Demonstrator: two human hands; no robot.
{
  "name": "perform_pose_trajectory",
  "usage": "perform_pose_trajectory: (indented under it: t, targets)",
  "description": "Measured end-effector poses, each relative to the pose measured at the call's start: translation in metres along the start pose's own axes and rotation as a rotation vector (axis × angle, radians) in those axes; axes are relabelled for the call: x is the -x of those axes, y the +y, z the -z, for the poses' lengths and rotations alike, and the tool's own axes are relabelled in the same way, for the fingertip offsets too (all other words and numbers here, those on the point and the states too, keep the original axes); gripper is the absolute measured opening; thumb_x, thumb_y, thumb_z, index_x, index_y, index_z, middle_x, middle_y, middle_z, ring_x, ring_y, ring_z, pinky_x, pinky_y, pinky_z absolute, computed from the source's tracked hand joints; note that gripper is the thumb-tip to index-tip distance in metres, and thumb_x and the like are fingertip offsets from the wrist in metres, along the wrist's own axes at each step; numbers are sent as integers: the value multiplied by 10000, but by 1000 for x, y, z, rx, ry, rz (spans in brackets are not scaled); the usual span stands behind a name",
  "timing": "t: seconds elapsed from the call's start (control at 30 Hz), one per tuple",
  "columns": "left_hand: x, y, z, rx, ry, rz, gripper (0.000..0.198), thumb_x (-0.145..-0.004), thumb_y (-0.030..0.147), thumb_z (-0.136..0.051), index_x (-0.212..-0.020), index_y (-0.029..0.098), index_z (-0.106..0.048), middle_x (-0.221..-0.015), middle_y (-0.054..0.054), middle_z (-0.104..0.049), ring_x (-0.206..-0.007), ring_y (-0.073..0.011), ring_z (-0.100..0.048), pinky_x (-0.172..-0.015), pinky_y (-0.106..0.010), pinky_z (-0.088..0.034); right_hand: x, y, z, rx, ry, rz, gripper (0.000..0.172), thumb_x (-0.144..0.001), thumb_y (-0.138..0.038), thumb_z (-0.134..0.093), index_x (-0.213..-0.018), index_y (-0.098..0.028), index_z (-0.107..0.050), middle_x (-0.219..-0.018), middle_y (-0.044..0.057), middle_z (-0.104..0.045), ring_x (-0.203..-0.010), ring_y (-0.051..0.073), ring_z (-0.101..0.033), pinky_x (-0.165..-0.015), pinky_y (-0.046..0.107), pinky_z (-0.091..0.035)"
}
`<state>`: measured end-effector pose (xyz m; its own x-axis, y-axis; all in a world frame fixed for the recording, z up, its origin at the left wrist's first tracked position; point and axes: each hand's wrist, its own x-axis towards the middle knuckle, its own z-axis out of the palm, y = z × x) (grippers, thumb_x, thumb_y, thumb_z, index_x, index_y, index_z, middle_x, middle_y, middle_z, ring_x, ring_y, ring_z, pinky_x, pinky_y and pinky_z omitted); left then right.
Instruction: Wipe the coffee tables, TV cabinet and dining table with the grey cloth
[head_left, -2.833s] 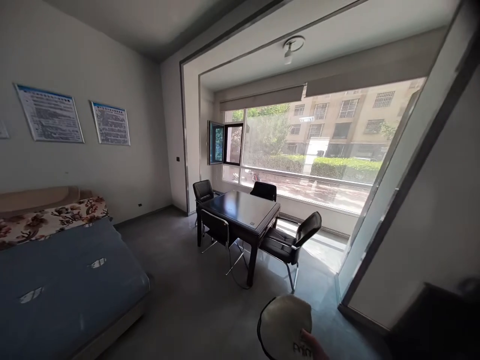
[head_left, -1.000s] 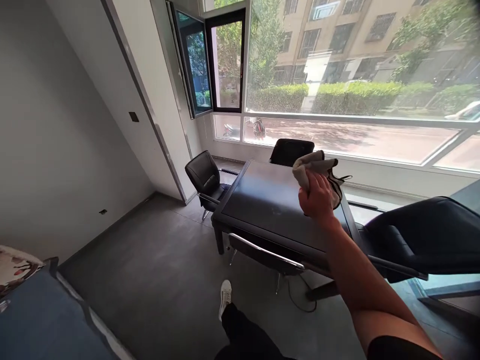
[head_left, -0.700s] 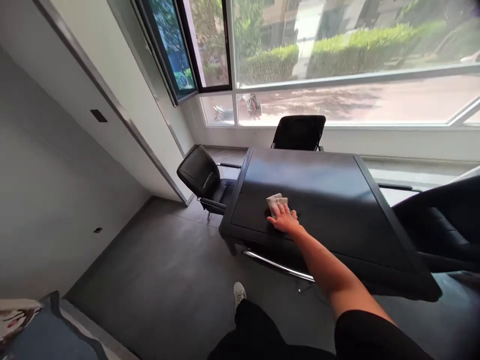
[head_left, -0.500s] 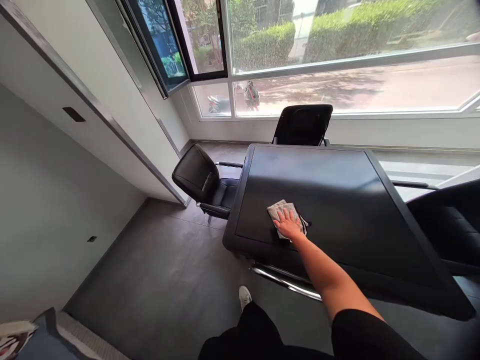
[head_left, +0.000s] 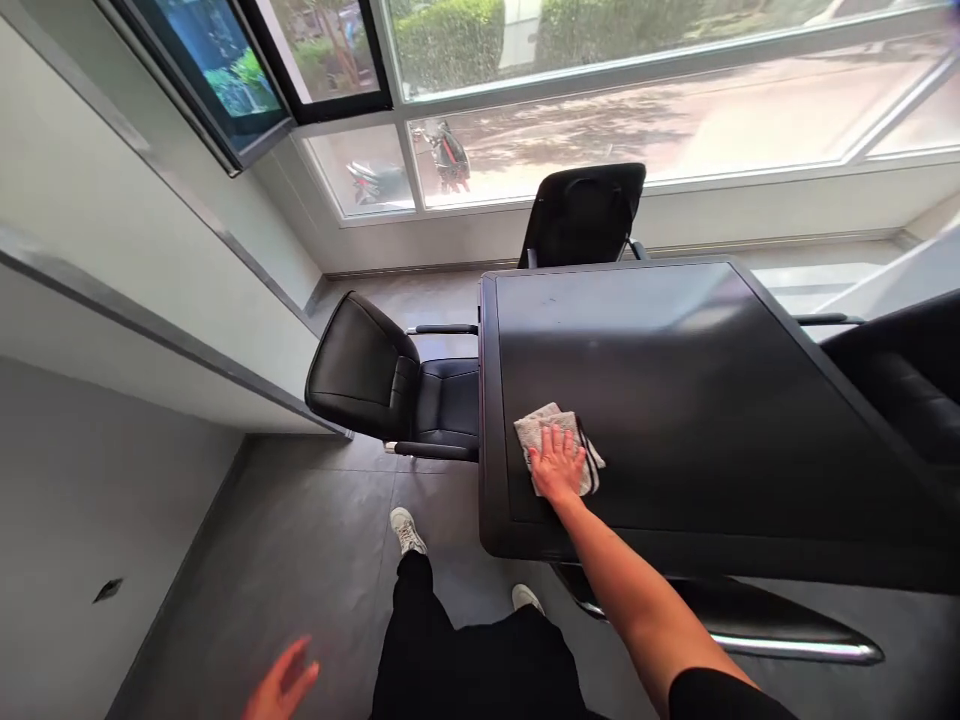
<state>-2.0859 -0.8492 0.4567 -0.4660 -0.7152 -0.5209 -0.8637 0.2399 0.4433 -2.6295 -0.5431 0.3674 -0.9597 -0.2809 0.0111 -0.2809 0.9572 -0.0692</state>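
Note:
My right hand (head_left: 556, 465) lies flat on a folded beige-grey cloth (head_left: 540, 420) with dark stripes along one edge, fingers spread and pressing it down. Under the cloth is the black table (head_left: 675, 400), near its left end and front edge. At the bottom left my left hand (head_left: 281, 685) hangs in the air over the floor, slightly blurred and partly cut off by the frame. Its thumb and fingers are apart, with nothing visible between them.
A black armchair (head_left: 375, 380) stands at the table's left end. Another black chair (head_left: 585, 215) is behind it by the window, and a dark chair (head_left: 907, 370) is on the right. A chrome-edged table base (head_left: 795, 645) juts out below the front edge.
The view has shifted, and my body is now nearer the table's left end. My left hand has come into view. My right hand stays flat on the cloth near the front left corner.

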Motion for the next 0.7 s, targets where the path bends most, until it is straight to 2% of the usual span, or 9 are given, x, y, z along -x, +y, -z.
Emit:
perform_pose_trajectory:
  t: [0.07,0.1,0.17,0.23,0.3,0.37,0.47,0.6,0.7]
  targets:
    - [-93,27,45,150,75,-64,843,-729,858,-615,-1323,261,-653,-1370,-147,-722,-1350,-419,-660,-1116,-536,-593,-7,-27,-3,26,-48,20,706,-1115,-528,-271,-1750,-220,-312,-1839,64,-197,-1693,323,-83,-1335,629,-94]
    - [-143,50,71,176,122,-123,913,-716,840,-648,-1385,218,-617,-1400,-175,-701,-1353,-417,-657,-1134,-531,-577,-9,-31,-4,35,-75,20,706,-1115,-532,-273,-1754,-233,-298,-1842,50,-188,-1696,306,-77,-1340,610,-90]
    - [-239,112,121,174,236,-248,1035,-727,832,-668,-1496,151,-549,-1453,-213,-657,-1329,-407,-664,-1161,-542,-541,-7,-27,-3,42,-122,-47,704,-1115,-531,-270,-1760,-249,-275,-1844,39,-183,-1697,280,-86,-1345,573,-109]
    - [-323,180,163,175,247,-330,1088,-733,820,-711,-1562,147,-499,-1496,-206,-631,-1297,-380,-677,-1166,-525,-521,7,-17,1,42,-127,-228,707,-1116,-528,-260,-1763,-241,-263,-1841,51,-193,-1693,279,-111,-1339,558,-145]
    - [-387,240,192,200,184,-371,1103,-756,809,-710,-1581,118,-470,-1506,-217,-624,-1252,-354,-691,-1107,-477,-548,26,-15,4,29,-88,-478,720,-1116,-527,-247,-1762,-210,-265,-1833,91,-215,-1685,302,-144,-1325,576,-178]
    - [-431,282,207,174,91,-355,1042,-759,795,-714,-1520,104,-538,-1383,-192,-700,-1167,-345,-710,-1016,-446,-574,42,-29,4,-2,-34,-711,737,-1114,-532,-241,-1758,-176,-273,-1822,138,-234,-1675,334,-173,-1311,602,-205]
    - [-473,312,213,109,25,-330,915,-731,754,-755,-1365,102,-657,-1161,-154,-772,-1079,-350,-717,-915,-425,-579,52,-73,-6,-31,6,-923,761,-1107,-555,-247,-1748,-148,-302,-1810,186,-244,-1655,408,-205,-1277,664,-254]
    - [-512,326,208,53,-56,-315,714,-706,684,-795,-1144,123,-744,-1044,-158,-790,-1011,-375,-729,-814,-434,-581,48,-130,-21,-35,-31,-912,760,-1089,-595,-305,-1742,-206,-332,-1807,157,-270,-1657,409,-219,-1274,680,-268]
    - [-538,350,206,-88,-39,-295,612,-703,592,-823,-1092,125,-749,-1045,-190,-791,-1009,-409,-738,-784,-460,-587,44,-148,-25,-21,-86,-874,806,-1063,-612,-351,-1753,-199,-292,-1820,150,-233,-1673,405,-181,-1292,674,-238]
